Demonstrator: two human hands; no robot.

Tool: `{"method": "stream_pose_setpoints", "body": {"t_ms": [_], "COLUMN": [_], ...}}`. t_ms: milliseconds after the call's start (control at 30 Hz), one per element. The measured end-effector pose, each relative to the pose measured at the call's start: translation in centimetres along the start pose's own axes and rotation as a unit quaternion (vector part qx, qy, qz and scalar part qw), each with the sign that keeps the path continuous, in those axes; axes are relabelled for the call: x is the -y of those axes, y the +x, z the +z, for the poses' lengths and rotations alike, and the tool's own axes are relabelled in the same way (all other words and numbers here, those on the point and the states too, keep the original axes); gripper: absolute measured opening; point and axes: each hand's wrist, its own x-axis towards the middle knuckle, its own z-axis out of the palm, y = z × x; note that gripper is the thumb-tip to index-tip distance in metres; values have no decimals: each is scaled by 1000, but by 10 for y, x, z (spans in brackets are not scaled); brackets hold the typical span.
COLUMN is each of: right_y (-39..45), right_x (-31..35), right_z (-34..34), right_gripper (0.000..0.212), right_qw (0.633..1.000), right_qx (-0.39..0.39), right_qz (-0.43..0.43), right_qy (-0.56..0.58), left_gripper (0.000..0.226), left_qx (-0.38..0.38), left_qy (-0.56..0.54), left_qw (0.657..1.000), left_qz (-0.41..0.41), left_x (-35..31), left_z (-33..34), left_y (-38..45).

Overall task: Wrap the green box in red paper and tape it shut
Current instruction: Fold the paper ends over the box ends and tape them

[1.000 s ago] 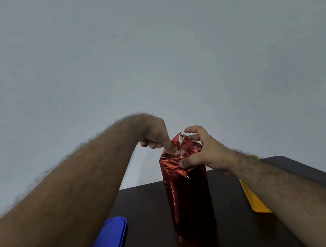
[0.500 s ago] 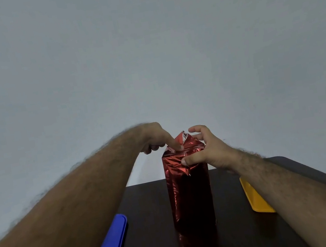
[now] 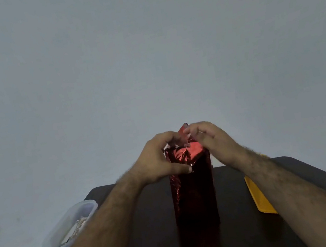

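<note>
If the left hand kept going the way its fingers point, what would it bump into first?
Probably the right hand. The left hand points across the top of the box wrapped in red paper, already touching the folded paper there, with the right hand's fingers just beyond. Depth is unclear.
</note>
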Motion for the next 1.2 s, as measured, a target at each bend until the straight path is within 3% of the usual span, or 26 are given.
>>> {"method": "stream_pose_setpoints", "body": {"t_ms": [133,233,367,433,533,600,733,833,933,1067,1200], "right_y": [14,22,24,25,24,18,1,-5,-5,0,2], "right_x": [20,22,20,23,31,44,79,86,83,76,71], "right_z": [-9,-17,-24,-30,-44,-55,-66,-62,-53,-42,-37], "right_gripper": [92,99,94,85,55,46,32,19,18,19,18], "right_qw": [983,978,988,996,992,992,982,966,964,974,981], "right_qx": [35,52,39,-13,-99,-81,67,117,96,38,23], "right_qz": [97,107,85,71,24,14,80,124,158,161,160], "right_qy": [153,172,119,52,-69,-99,-155,-194,-190,-154,-112], "left_gripper": [83,65,15,15,24,24,17,13,10,26,19], "left_qx": [69,61,-8,-21,-38,-53,-67,-63,-55,-69,-73], "left_qy": [27,-10,-153,-199,-237,-255,-275,-284,-293,-299,-310], "left_qw": [997,998,988,979,970,965,958,956,953,949,944], "left_qz": [-4,-3,-12,-31,-27,-29,-44,-47,-50,-65,-84], "left_x": [-3,3,14,21,26,29,30,24,17,12,11], "left_z": [-13,-14,-9,-7,-6,-3,-1,1,2,3,6], "left_y": [15,20,22,26,26,25,23,23,21,19,20]}}
